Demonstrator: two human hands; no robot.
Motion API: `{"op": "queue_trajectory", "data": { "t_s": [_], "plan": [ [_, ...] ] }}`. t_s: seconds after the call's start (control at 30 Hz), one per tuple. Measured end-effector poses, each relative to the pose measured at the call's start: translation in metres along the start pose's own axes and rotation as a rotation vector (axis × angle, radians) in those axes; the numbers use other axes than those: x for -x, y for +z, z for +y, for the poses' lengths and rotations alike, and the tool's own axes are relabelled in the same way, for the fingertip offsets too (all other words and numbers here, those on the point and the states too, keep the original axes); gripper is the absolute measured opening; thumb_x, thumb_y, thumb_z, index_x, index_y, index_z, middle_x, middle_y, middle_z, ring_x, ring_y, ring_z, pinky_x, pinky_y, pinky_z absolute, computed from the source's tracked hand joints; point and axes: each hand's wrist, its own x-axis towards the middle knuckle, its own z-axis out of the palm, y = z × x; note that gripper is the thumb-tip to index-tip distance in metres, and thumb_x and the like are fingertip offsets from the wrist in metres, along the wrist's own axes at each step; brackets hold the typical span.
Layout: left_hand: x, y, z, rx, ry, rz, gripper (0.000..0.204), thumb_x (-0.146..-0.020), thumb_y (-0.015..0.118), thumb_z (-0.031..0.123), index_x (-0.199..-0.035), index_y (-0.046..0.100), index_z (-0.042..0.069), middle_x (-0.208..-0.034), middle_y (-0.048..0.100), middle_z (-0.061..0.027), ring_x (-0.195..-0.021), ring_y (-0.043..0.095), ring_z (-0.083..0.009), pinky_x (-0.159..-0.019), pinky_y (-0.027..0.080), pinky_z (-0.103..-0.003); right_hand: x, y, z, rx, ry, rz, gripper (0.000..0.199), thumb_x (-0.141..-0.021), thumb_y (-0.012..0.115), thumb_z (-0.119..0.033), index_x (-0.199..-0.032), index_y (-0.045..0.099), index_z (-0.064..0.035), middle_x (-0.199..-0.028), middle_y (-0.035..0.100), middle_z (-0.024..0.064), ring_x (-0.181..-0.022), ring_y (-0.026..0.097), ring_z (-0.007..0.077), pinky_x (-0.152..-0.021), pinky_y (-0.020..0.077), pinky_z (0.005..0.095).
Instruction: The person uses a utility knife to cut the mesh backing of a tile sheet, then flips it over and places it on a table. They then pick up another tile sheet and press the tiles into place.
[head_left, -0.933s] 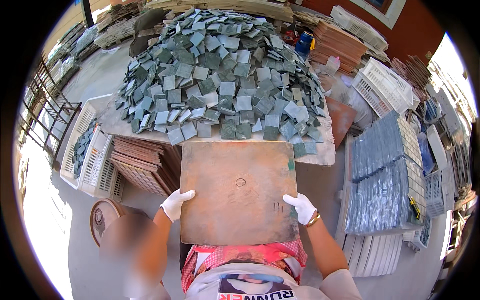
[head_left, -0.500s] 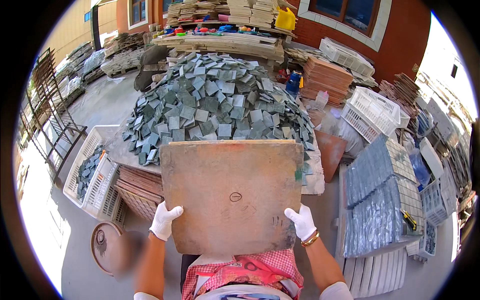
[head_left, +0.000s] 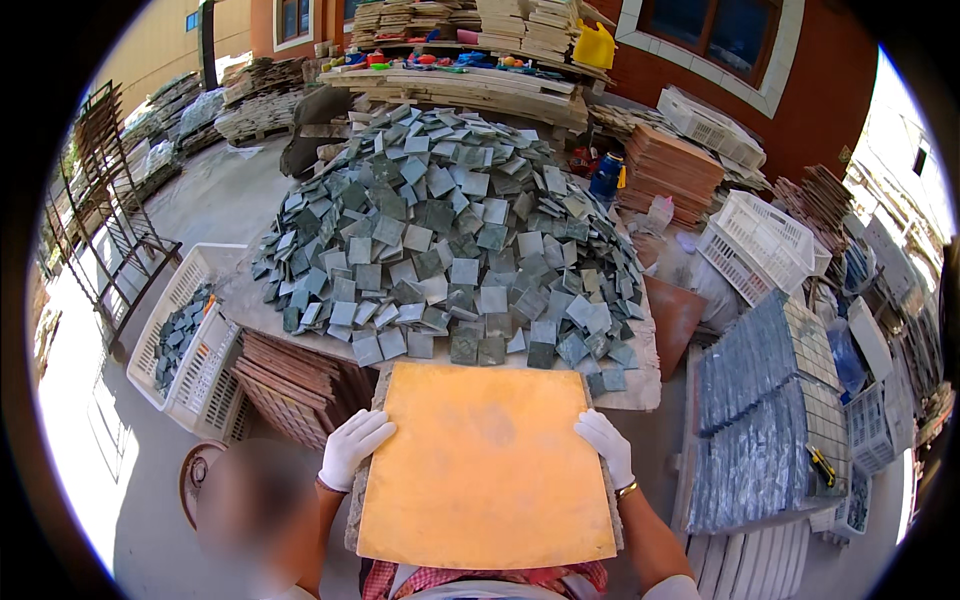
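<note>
A square board (head_left: 485, 465) with a smooth orange-yellow face and rough grey edges lies before me, close to my lap. White-gloved, my left hand (head_left: 355, 448) grips its left edge near the far corner, fingers over the rim. On the opposite edge, my right hand (head_left: 606, 448), also gloved, holds it the same way. Just beyond the board rises a large heap of small grey-green square stone tiles (head_left: 440, 230). The heap lies on a pale worktop (head_left: 300, 343), whose near edge is partly covered by the board. What supports the board underneath is hidden.
Left are a white crate (head_left: 205, 375) of tile pieces and stacked brown boards (head_left: 295, 385). At right stand wrapped tile stacks (head_left: 755, 430) with a yellow cutter (head_left: 822, 466) on them, white baskets (head_left: 757, 245) and a blue jug (head_left: 606, 177). A blurred patch covers the lower left.
The board has come down and toward me. Its marked grey-brown side faced me before; now the orange-yellow side shows. Both hands have shifted to its far corners, and more of the heap is visible.
</note>
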Motion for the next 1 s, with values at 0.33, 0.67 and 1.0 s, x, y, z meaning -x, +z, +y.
{"op": "queue_trajectory", "data": {
  "t_s": [0.33, 0.67, 1.0],
  "plan": [
    [0.031, 0.051, -0.032, -0.102, -0.113, -0.097, 0.039, -0.078, 0.056, 0.008, -0.117, 0.06, 0.007, -0.12, 0.06, -0.0122, -0.114, 0.057, -0.0288, -0.099, 0.046, -0.04, -0.002, 0.034, 0.033, 0.268, -0.1, -0.078, 0.037, -0.083, 0.054, -0.004, -0.118, 0.063, -0.0125, -0.121, 0.061, 0.0096, -0.115, 0.057, 0.0297, -0.1, 0.0454, 0.0349],
    [-0.065, 0.021, -0.007, 0.014, -0.413, -0.068, 0.054, -0.083, 0.065, 0.029, -0.127, 0.053, 0.0, -0.132, 0.053, -0.0196, -0.126, 0.045, -0.0397, -0.108, 0.033, -0.049, -0.103, 0.005, -0.048, 0.408, -0.071, -0.001, 0.061, -0.088, 0.059, -0.044, -0.133, 0.048, -0.0033, -0.139, 0.045, 0.0203, -0.131, 0.039, 0.0381, -0.111, 0.0258, 0.0511],
    [-0.014, 0.063, -0.009, 0.234, -0.47, -0.124, 0.056, -0.079, 0.067, 0.017, -0.13, 0.052, 0.0, -0.141, 0.045, -0.0208, -0.133, 0.038, -0.0387, -0.111, 0.029, -0.046, -0.04, 0.052, -0.01, 0.161, 0.216, -0.114, 0.058, -0.081, 0.069, -0.017, -0.132, 0.047, -0.0022, -0.141, 0.042, 0.0215, -0.133, 0.037, 0.04, -0.108, 0.0348, 0.0429]
  ]
}}
